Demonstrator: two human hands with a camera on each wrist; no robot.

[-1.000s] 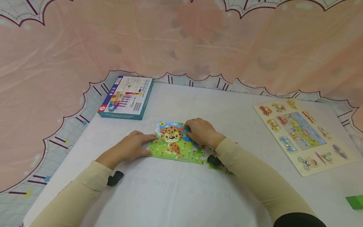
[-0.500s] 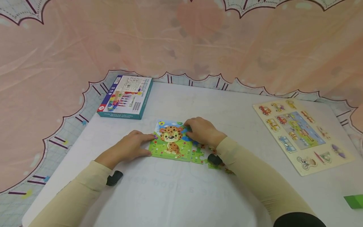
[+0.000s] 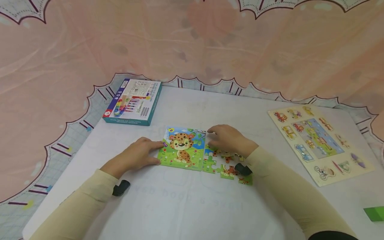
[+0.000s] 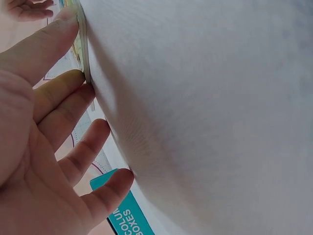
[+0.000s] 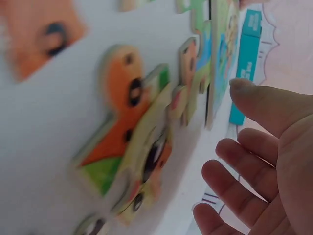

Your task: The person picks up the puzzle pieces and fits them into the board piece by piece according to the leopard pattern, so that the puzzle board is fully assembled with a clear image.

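A square picture board (image 3: pixel 181 155) with a spotted cub on grass lies flat on the white table. My left hand (image 3: pixel 141 153) touches its left side with thumb and index finger. In the left wrist view, the other fingers spread out beside the board's edge (image 4: pixel 85 46). My right hand (image 3: pixel 229 140) hovers just right of the board, over loose jigsaw pieces (image 3: pixel 227 171). Its fingers are relaxed and hold nothing in the right wrist view. There, an orange-and-green jigsaw piece (image 5: pixel 122 98) lies among others. The right hand partly hides the upper pieces in the head view.
A flat teal-edged box (image 3: pixel 133 103) lies at the back left. To the right is a wooden board (image 3: pixel 322 140) with vehicle pictures. A green block (image 3: pixel 374 213) stands at the right edge of view. A patterned curtain (image 3: pixel 180 43) hangs behind the table.
My right hand has moved right, off the board's upper right corner, uncovering that corner and more jigsaw pieces. The left hand keeps its place at the left side.
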